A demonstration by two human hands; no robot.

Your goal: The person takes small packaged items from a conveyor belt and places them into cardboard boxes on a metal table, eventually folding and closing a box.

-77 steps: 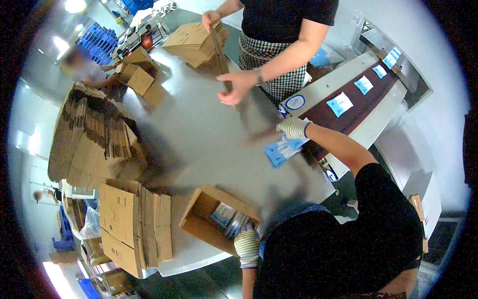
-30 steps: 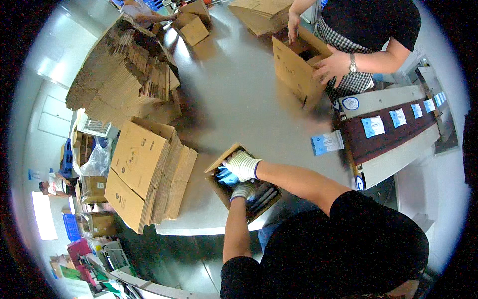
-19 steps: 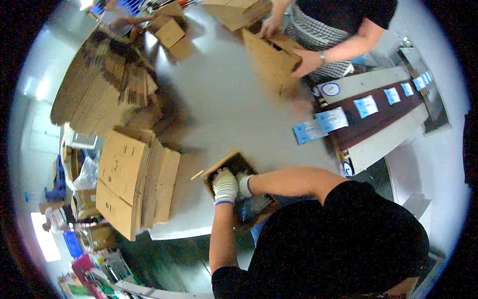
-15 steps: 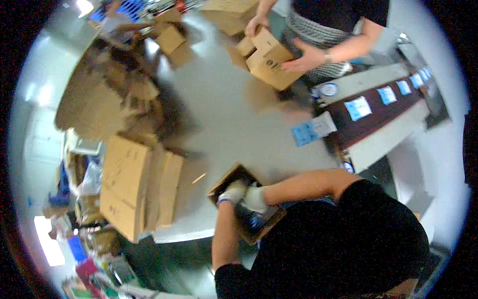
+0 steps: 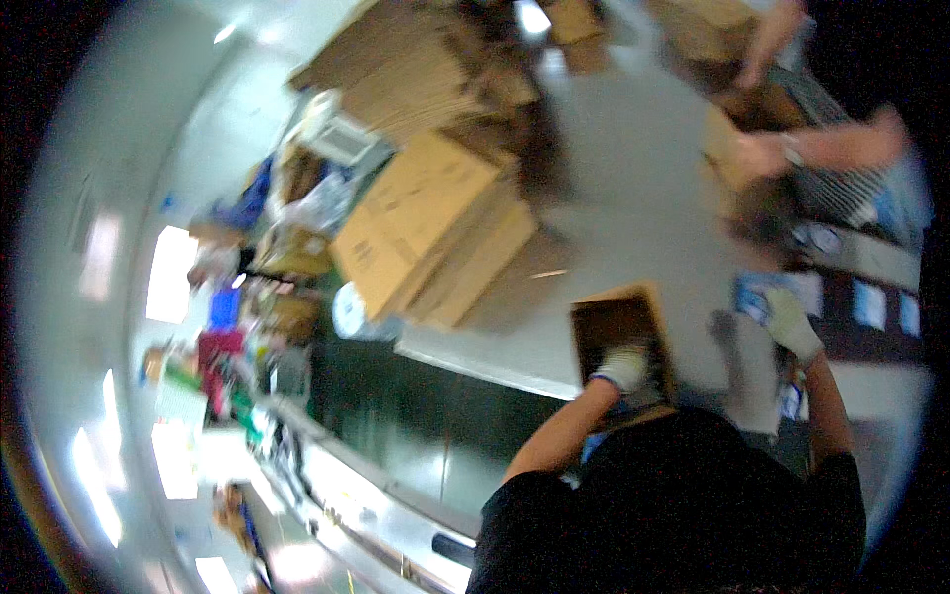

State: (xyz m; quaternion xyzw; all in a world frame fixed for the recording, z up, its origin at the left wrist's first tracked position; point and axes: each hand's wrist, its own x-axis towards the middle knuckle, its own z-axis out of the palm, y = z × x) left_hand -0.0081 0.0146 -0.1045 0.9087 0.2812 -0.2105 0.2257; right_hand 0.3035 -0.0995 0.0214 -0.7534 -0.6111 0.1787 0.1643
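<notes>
My left hand, in a white glove, reaches down into an open cardboard box at the near edge of the table. Its fingers are blurred against the dark inside, so their grip cannot be told. On my right side, my gloved right hand stretches out over the blue-and-white packets at the end of a conveyor. Its fingers look extended and reach the packets' near edge; no grip on one shows.
A stack of folded cardboard boxes stands left on the grey table. More packets lie on the dark conveyor belt. Across the table, a co-worker's arm reaches to another cardboard box. Shelves with clutter fill the left side.
My right hand has left the box and moved right to the packets, while my left stays in the box. The view has swung left, blurring the scene.
</notes>
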